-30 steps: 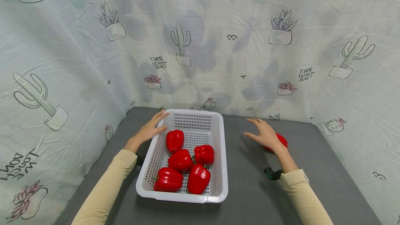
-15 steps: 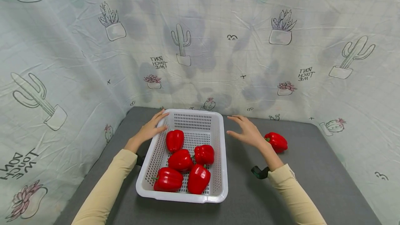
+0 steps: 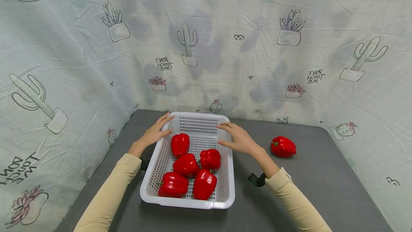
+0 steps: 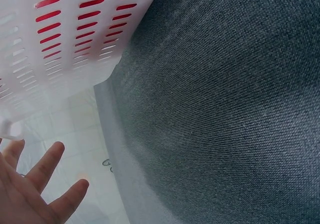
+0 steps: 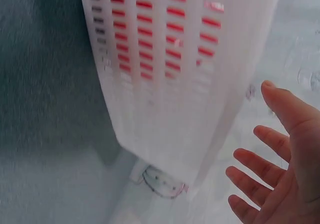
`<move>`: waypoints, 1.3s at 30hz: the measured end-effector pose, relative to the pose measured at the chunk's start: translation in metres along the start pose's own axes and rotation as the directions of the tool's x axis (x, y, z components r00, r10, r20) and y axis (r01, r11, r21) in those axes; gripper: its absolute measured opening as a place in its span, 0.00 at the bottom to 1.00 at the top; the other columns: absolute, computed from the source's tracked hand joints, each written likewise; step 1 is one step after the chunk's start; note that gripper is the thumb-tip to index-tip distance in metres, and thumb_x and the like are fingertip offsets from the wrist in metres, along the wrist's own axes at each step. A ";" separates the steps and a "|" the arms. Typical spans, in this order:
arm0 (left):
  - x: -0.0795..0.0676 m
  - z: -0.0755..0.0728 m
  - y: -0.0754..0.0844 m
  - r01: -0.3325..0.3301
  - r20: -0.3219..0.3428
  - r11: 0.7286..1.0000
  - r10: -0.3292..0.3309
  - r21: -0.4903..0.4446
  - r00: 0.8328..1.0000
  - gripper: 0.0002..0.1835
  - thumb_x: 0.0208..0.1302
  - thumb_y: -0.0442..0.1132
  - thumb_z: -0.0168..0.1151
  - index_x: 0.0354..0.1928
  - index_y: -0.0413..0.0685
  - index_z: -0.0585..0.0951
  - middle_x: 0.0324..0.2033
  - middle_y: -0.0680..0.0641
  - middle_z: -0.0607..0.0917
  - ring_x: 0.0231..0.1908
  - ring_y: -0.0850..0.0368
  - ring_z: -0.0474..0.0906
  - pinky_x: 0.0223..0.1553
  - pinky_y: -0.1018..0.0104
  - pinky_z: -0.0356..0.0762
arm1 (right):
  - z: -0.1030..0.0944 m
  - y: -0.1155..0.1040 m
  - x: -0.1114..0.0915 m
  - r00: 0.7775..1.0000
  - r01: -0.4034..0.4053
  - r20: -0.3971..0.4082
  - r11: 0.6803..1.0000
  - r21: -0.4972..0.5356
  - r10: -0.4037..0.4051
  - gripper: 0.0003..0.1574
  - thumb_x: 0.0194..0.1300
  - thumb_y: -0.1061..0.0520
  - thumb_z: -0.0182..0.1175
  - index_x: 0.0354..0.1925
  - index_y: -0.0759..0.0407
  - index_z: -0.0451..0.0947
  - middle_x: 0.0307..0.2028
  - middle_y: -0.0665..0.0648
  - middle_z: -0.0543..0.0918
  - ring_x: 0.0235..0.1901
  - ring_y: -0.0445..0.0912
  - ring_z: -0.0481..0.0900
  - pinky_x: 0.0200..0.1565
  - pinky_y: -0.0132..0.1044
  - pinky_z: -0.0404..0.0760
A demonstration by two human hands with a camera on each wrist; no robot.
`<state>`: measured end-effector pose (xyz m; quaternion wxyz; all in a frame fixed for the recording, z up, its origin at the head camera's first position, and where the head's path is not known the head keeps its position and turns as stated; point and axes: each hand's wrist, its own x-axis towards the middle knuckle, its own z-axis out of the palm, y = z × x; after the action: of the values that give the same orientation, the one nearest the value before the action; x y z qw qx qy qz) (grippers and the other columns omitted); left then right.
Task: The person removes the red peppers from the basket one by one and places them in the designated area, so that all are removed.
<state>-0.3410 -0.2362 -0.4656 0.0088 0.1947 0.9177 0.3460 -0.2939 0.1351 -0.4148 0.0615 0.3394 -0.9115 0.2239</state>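
Observation:
A white perforated plastic basket (image 3: pixel 180 202) stands on the grey tabletop with several red bell peppers (image 3: pixel 186 165) inside. At its upper left rim is my left hand (image 3: pixel 153 134), fingers spread and thumb over the edge. Whether it touches the rim is hard to tell. My right hand (image 3: pixel 239 139) hovers at the upper right rim, its fingertips over the basket. In the right wrist view its fingers (image 5: pixel 257 166) are extended and hold nothing, apart from the basket wall. One more red bell pepper (image 3: pixel 284 147) lies on the table to the right of the basket.
A pale cloth (image 3: pixel 225 56) printed with cacti hangs behind and at both sides of the grey table (image 3: pixel 325 178). Red peppers show through the basket's slots in both wrist views.
My right hand has moved left, from above the loose bell pepper to the basket's right rim, leaving that pepper in full view. The left hand and basket have stayed put.

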 end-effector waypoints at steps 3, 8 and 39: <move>-0.001 0.000 -0.001 0.002 -0.001 1.000 -0.002 -0.001 1.000 0.34 0.65 0.53 0.53 0.71 0.58 0.56 0.72 0.45 0.45 0.67 0.36 0.52 0.53 0.30 0.59 | 0.007 -0.007 0.002 0.999 0.042 0.027 0.999 0.005 -0.042 0.36 0.59 0.41 0.62 0.63 0.51 0.69 0.60 0.54 0.72 0.59 0.50 0.70 0.55 0.51 0.71; -0.001 0.001 -0.001 -0.002 -0.003 1.000 0.002 0.000 1.000 0.34 0.65 0.52 0.54 0.71 0.58 0.56 0.73 0.45 0.45 0.67 0.36 0.51 0.54 0.30 0.58 | 0.016 -0.018 0.003 0.992 0.095 0.087 0.995 0.001 -0.095 0.37 0.58 0.38 0.61 0.62 0.52 0.70 0.59 0.52 0.73 0.58 0.48 0.70 0.57 0.47 0.70; -0.002 0.000 -0.001 -0.014 0.000 1.000 0.014 -0.005 1.000 0.34 0.65 0.51 0.54 0.71 0.57 0.56 0.73 0.45 0.44 0.67 0.35 0.50 0.53 0.32 0.60 | 0.036 -0.037 -0.007 0.972 0.096 0.220 0.995 -0.042 -0.084 0.33 0.55 0.36 0.61 0.56 0.47 0.74 0.51 0.46 0.80 0.48 0.40 0.76 0.55 0.45 0.70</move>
<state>-0.3394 -0.2372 -0.4668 0.0071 0.2010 0.9155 0.3486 -0.2632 0.0978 -0.4355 -0.0197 0.4011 -0.9020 0.1585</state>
